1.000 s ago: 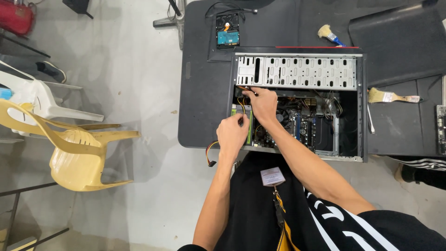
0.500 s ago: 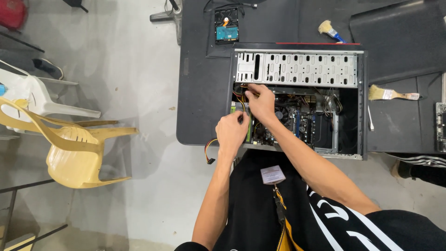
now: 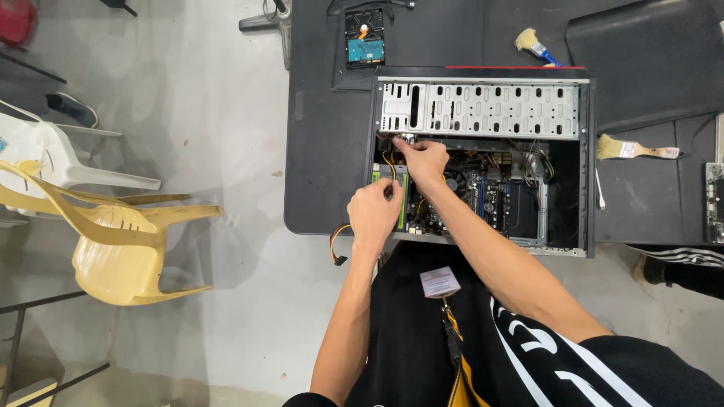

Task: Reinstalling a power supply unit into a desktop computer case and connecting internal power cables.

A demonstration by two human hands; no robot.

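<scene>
The black table (image 3: 324,151) fills the upper part of my view, and on it lies the open computer case (image 3: 483,162) on its side, its perforated metal drive cage (image 3: 483,109) along the top and the motherboard (image 3: 483,192) showing below. To the left, on the grey floor, stand 2 stacked yellow plastic chairs (image 3: 113,241) with a white chair (image 3: 45,154) behind them. My right hand (image 3: 422,160) reaches into the case's upper left corner, just under the drive cage, its fingers pinched around a small connector among the yellow and red wires (image 3: 388,162); what exactly it grips is too small to tell. My left hand (image 3: 375,215) is curled closed at the case's left edge, against the green board, and I cannot tell what it holds. A hard drive (image 3: 365,41) lies above the case, 2 brushes (image 3: 633,149) rest to the right, and a loose cable plug (image 3: 336,252) hangs off the table's front edge.
</scene>
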